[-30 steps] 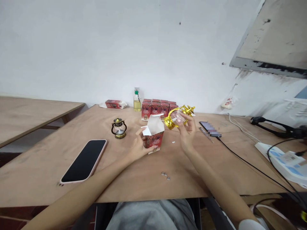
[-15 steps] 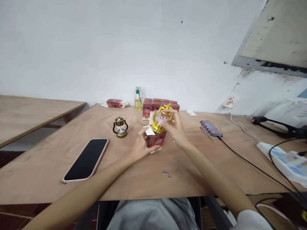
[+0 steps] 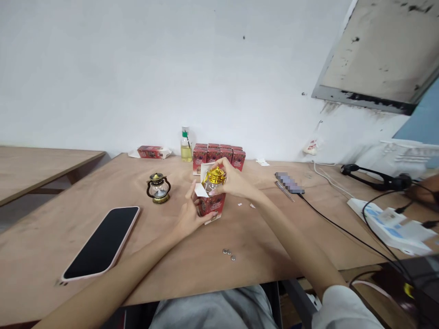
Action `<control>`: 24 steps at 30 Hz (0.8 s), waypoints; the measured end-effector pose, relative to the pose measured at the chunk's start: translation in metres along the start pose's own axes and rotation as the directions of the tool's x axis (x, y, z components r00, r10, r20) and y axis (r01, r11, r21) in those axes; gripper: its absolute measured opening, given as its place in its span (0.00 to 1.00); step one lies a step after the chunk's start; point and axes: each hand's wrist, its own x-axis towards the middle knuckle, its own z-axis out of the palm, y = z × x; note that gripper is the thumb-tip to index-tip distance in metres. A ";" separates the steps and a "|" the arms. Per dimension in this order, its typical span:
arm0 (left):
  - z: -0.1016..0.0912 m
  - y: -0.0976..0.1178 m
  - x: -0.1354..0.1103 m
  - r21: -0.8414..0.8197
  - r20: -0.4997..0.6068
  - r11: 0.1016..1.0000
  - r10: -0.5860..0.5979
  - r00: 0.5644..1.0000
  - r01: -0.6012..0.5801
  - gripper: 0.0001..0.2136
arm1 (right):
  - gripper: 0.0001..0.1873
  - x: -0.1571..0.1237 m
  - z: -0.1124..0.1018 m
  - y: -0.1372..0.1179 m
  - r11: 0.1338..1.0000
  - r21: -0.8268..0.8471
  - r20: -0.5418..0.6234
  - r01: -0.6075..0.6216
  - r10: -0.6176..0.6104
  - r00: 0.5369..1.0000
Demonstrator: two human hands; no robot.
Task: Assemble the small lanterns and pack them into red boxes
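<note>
A small gold lantern (image 3: pixel 216 175) with a clear body sits partly inside an open red printed box (image 3: pixel 212 204), its gold top above the rim. My right hand (image 3: pixel 231 179) grips the lantern from the right, fingers around its top. Wrapped round the box's left side and front, my left hand (image 3: pixel 190 211) keeps it upright on the table, a white flap (image 3: pixel 201 190) standing out near its fingers. The lantern's base is hidden inside the box. To the left stands a bronze-coloured lantern (image 3: pixel 159 188), touched by neither hand.
Several red boxes (image 3: pixel 200 158) stand at the wall beside a bottle of yellow liquid (image 3: pixel 186 148). A phone (image 3: pixel 103 242) lies left, small button cells (image 3: pixel 229 252) in front. A second phone (image 3: pixel 290 183), cables and a power strip (image 3: pixel 387 226) are right.
The gold lantern has gone down from above the box into it, with my right hand still on it. My left hand keeps its hold on the box. The view has shifted slightly right.
</note>
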 end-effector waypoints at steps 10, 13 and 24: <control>-0.004 -0.007 0.002 0.094 0.059 0.995 0.034 0.998 -0.039 0.48 | 0.07 0.016 -0.001 -0.015 0.873 -0.450 0.291 0.187 -0.054 0.955; -0.006 -0.007 0.003 0.156 0.076 0.986 0.040 0.996 -0.051 0.45 | 0.04 0.013 -0.006 -0.012 0.894 -0.376 0.368 0.244 -0.097 0.925; -0.012 0.007 0.010 0.107 0.096 0.992 0.058 0.994 -0.068 0.37 | 0.24 0.013 -0.002 0.050 0.902 0.417 -0.205 0.113 -0.027 0.978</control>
